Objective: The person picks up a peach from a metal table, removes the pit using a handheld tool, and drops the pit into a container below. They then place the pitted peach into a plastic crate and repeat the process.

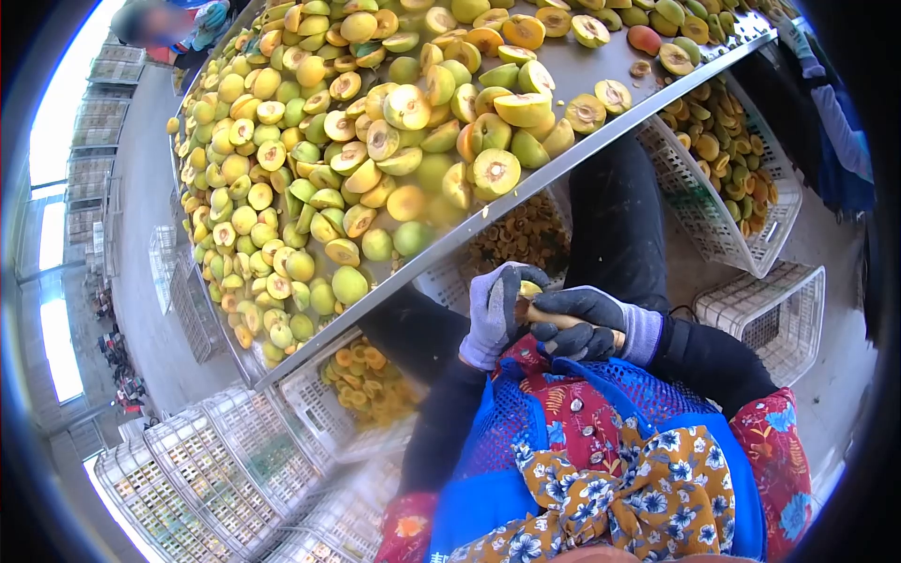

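My left hand (496,314), in a grey-and-lilac work glove, is closed around a small yellow-green apricot piece (529,289). My right hand (593,321), gloved the same way, grips a pale wooden-handled tool (556,318). The tool's working end meets the fruit between my hands and is mostly hidden, so its kind does not show. Both hands are together above my lap, just below the edge of the metal table (413,267). On that table lies a large heap of green and yellow apricots (310,169), many halved with pits showing.
Under the table, a crate holds brown pits or scraps (521,235). Apricot halves (366,375) fill a crate at left. White crates (221,460) stand lower left; a full crate (723,178) and another crate (774,314) are at right. Other people (840,122) are at the table's ends.
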